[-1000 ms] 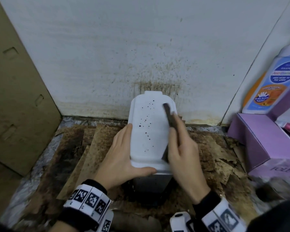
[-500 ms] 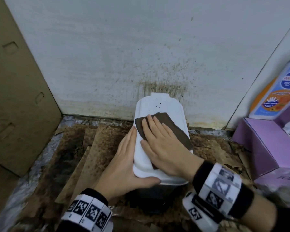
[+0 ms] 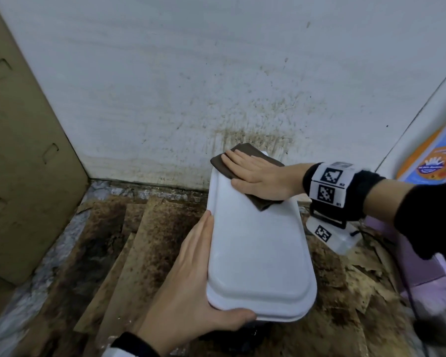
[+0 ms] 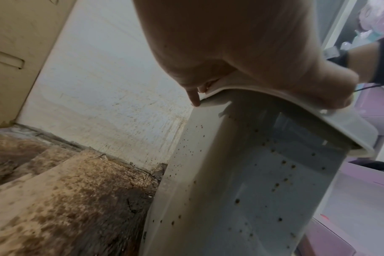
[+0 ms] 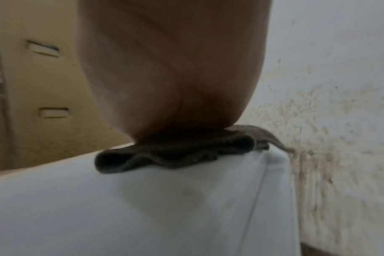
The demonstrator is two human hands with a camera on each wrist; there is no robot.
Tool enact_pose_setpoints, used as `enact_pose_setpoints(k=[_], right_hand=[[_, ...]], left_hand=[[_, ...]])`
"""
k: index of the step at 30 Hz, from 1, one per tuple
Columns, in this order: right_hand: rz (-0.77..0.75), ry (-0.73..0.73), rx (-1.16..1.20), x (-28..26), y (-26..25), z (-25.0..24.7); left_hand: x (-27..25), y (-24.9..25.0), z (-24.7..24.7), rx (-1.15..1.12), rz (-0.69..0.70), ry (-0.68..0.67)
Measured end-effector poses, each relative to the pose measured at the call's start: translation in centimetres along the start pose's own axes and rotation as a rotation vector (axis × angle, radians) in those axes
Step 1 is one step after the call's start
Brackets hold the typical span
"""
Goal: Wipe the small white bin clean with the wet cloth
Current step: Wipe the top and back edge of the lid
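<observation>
The small white bin (image 3: 255, 253) stands on the floor against the wall, lid closed and its top looking spotless. A dark brown cloth (image 3: 242, 161) lies on the lid's far end. My right hand (image 3: 255, 173) presses flat on it with straight fingers. My left hand (image 3: 191, 287) holds the lid's near left corner, fingers along the side and thumb round the near edge. In the left wrist view the bin's side (image 4: 252, 173) is dotted with brown specks below my left hand (image 4: 241, 43). In the right wrist view my palm (image 5: 175, 69) sits on the bunched cloth (image 5: 175, 149) atop the lid (image 5: 142, 207).
A cardboard box (image 3: 23, 163) stands at the left. The white wall (image 3: 242, 86) behind the bin is spattered brown. Stained cardboard sheets (image 3: 139, 253) cover the floor. A purple box (image 3: 422, 266) and a detergent bottle (image 3: 433, 158) sit at the right.
My right hand laid the cloth flat and slid it up the lid to the far end. The dark specks on the lid top are gone. My left hand stayed at the near corner.
</observation>
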State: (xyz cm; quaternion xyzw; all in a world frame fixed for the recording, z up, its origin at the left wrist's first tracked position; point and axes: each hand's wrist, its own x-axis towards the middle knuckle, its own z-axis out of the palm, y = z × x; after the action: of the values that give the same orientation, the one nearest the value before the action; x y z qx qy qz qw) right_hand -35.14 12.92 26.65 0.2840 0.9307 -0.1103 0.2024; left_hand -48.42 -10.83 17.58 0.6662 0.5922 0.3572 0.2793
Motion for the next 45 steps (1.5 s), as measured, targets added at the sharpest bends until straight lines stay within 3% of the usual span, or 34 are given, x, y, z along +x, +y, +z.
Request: enact_pose_setpoints(k=[8,20,25,31,35,40,45], right_hand=[[-0.013,0.105,0.023,0.2,1.6,0.3],[-0.15,0.17,0.078,-12.0,-6.4,7.4],[-0.18,0.193,0.094,-9.4,-3.7,5.8],[-0.057,0.249,0.053,-1.6,2.5,2.0],[0.037,0.251,0.105,0.7,4.1,0.6],[0.027,0.286,0.116,-1.3,3.1,2.4],[-0.039,0.268,0.109,-7.6,-2.1,5.7]], left_hand=[[0.4,-0.5,0.4,0.037,0.004,-0.002],[0.2,-0.8,1.0,0.065,0.022,0.037],[0.3,-0.8,1.1,0.036,0.026,0.049],[0.2,-0.6,0.7,0.037,0.014,0.033],[0.3,-0.1,0.4,0.025,0.015,0.006],[0.3,-0.2,0.9,0.103,0.02,0.031],[0.0,-0.4,1.1,0.078,0.011,0.044]])
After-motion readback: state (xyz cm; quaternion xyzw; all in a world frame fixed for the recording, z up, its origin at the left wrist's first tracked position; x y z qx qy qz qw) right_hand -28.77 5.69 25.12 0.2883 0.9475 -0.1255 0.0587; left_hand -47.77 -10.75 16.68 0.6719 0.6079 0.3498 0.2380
